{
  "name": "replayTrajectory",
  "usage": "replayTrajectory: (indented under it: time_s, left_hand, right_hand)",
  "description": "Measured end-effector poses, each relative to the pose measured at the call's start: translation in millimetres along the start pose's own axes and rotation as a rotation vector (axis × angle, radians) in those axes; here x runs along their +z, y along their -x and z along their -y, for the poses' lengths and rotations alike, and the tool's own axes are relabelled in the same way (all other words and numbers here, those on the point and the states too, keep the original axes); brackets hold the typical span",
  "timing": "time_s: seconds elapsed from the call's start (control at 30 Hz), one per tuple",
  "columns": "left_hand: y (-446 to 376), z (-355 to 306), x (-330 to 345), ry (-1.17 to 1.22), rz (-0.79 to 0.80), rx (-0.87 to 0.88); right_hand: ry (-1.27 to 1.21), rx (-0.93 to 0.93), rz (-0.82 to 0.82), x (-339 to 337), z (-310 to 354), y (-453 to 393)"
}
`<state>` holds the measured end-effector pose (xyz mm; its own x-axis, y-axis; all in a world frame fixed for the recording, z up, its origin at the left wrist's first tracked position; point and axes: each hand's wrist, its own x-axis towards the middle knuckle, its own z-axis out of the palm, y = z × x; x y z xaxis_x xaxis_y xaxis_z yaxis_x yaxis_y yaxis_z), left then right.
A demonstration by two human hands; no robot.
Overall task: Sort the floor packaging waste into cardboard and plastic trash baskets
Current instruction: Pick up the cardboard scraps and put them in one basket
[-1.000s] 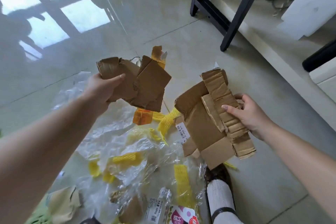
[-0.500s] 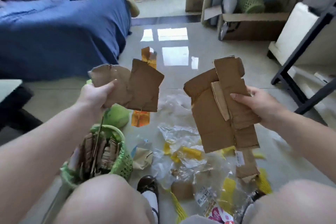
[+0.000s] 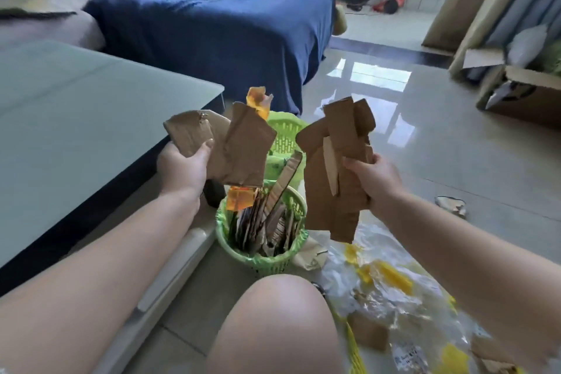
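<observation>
A bare knee (image 3: 273, 322) sits nearest, with clear plastic wrap (image 3: 391, 288) left on the floor to its right. Just beyond, the green cardboard basket (image 3: 261, 258), already stuffed with strips, has swung into view since a moment ago. Above it, the left hand (image 3: 182, 170) pinches torn cardboard (image 3: 239, 152) and the right hand (image 3: 376, 182) clamps a folded cardboard stack (image 3: 337, 167); dropping them in looks imminent. A second green basket (image 3: 285, 133) stands farther back.
</observation>
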<state>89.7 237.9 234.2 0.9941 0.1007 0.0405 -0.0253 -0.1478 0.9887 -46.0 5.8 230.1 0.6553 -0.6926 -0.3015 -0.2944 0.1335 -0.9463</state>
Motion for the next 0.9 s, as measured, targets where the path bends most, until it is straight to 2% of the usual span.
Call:
replayTrajectory:
  time_s: [0.13, 0.37, 0.5, 0.73, 0.9]
  left_hand:
    - [-7.0, 15.0, -13.4, -0.094, -0.079, 0.092]
    - [-17.5, 55.7, -1.7, -0.250, -0.060, 0.175]
    - [-4.2, 73.6, 9.7, -0.306, -0.065, 0.127]
    - [11.5, 110.7, 20.9, -0.404, 0.087, 0.060]
    - [17.9, 127.3, 27.7, -0.447, 0.167, -0.046]
  right_hand:
    - [0.007, -0.042, -0.067, 32.6, -16.6, -3.5]
    - [-0.121, 0.020, -0.107, 78.1, -41.5, -17.0]
    - [-0.116, 0.003, -0.121, 94.7, -52.5, -21.7]
    - [-0.169, -0.033, -0.105, 97.8, -54.3, -28.3]
    - [-0.091, -0.082, -0.057, 117.2, -58.7, -27.8]
